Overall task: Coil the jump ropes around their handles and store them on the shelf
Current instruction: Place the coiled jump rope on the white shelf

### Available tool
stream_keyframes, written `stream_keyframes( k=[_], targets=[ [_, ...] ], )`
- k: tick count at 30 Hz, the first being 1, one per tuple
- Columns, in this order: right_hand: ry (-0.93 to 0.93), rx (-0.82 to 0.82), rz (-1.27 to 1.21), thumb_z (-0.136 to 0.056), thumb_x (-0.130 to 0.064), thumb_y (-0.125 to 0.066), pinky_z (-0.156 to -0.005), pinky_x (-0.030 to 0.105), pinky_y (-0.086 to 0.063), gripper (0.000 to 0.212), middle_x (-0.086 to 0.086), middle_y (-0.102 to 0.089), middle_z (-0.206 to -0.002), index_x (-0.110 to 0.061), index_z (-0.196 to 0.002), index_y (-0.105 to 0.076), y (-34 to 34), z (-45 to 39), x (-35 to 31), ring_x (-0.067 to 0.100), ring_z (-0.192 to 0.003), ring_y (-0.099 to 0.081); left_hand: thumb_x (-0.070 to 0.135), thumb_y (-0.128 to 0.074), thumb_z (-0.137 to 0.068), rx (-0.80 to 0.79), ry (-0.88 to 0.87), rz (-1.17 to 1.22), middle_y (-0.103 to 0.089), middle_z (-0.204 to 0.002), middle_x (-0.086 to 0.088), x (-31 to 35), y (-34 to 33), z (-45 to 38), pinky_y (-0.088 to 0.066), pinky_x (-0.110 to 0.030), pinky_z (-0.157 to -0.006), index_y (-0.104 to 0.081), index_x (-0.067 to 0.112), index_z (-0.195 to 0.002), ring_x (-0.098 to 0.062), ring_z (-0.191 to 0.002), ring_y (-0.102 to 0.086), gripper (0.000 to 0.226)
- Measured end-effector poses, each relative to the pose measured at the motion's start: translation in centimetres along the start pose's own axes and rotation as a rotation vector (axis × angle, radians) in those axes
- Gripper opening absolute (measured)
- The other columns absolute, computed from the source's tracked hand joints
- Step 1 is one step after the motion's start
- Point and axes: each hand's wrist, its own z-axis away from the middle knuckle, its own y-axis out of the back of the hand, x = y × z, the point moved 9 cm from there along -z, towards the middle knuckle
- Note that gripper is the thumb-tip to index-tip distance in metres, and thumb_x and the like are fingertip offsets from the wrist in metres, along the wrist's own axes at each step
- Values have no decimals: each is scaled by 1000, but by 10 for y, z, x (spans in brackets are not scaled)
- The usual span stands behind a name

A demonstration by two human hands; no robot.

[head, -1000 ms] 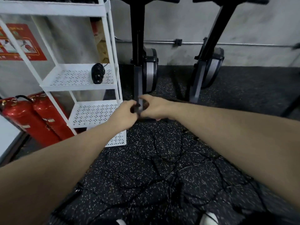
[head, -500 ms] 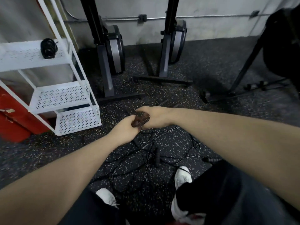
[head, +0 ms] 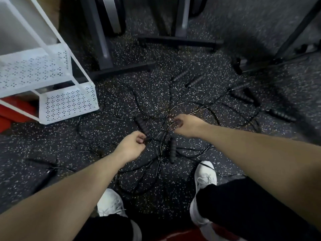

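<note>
**Speckled floor strewn with tangled ropes**

The dark, white-flecked rubber floor [head: 121, 101] carries a tangle of thin black jump ropes [head: 173, 150] spread across its middle. Ribbed black handles lie scattered on it: one [head: 172, 150] just ahead of the white shoes [head: 205, 174], several more [head: 243, 97] towards the upper right, and two [head: 40, 162] off to the left. A white perforated shelf [head: 67, 101] stands on the floor at upper left. The dark bases of exercise machines [head: 178, 41] rest on it further back.
</note>
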Motion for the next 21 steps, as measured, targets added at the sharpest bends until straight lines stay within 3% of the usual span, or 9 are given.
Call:
stream_keyframes(
  k=[2,4,8,11,14,19,21],
  targets=[
    [-60,-23,-40,-96,-13,-58,-41,21,-35,56,1,-64,-101,-23,-149,-42,-12,-26,22,8,-51,-42,6,-57,-100,-4,9,-61,-59,-124,4,-12,-6,-28,-39,-18,-50,-56,20,-133,-8,-64,-53,35],
    [-115,-49,-64,-97,-14,-57,-37,19,-32,53,1,-58,-85,-21,-148,-43,-30,-49,44,9,-47,-40,6,-57,-100,-27,11,-144,-59,-126,7,-23,-13,-56,-40,-19,-56,-56,22,-136,-9,-78,-59,39],
    [-190,-86,-58,-96,-15,-59,-44,18,-40,34,-3,-59,-85,-19,-130,-57,-68,-91,74,8,-56,-50,3,-60,-96,-80,0,-294,-57,-137,2,-45,-31,-113,-52,-26,-67,-55,24,-138,-15,-93,-66,47],
    [-257,-130,-85,-95,-17,-60,-54,22,-42,20,-3,-59,-84,-19,-115,-58,-103,-115,96,11,-65,-54,1,-60,-94,-103,-46,-409,-52,-144,-1,-53,-45,-151,-52,-32,-93,-55,26,-137,-19,-112,-61,50],
    [-312,-120,-133,-94,-29,-65,-54,21,-37,34,-5,-56,-84,-16,-125,-57,-131,-137,115,10,-71,-53,-1,-59,-91,-117,-119,-544,-47,-148,2,-56,-60,-182,-49,-36,-100,-52,28,-141,-21,-121,-55,58],
    [-472,-51,-298,-89,-49,-72,-54,29,-37,81,3,-59,-106,-14,-147,-28,-164,-162,141,22,-91,-61,-7,-59,-86,-91,-285,-852,-33,-162,-1,-52,-81,-222,-27,-48,-123,-36,24,-155,-24,-150,-29,79],
    [-508,-72,-318,-88,-47,-75,-53,31,-39,84,2,-57,-99,-15,-146,-23,-178,-167,146,24,-87,-61,-7,-59,-87,-112,-294,-933,-31,-164,-2,-56,-86,-236,-20,-51,-126,-32,24,-157,-24,-153,-23,81]
  ],
)
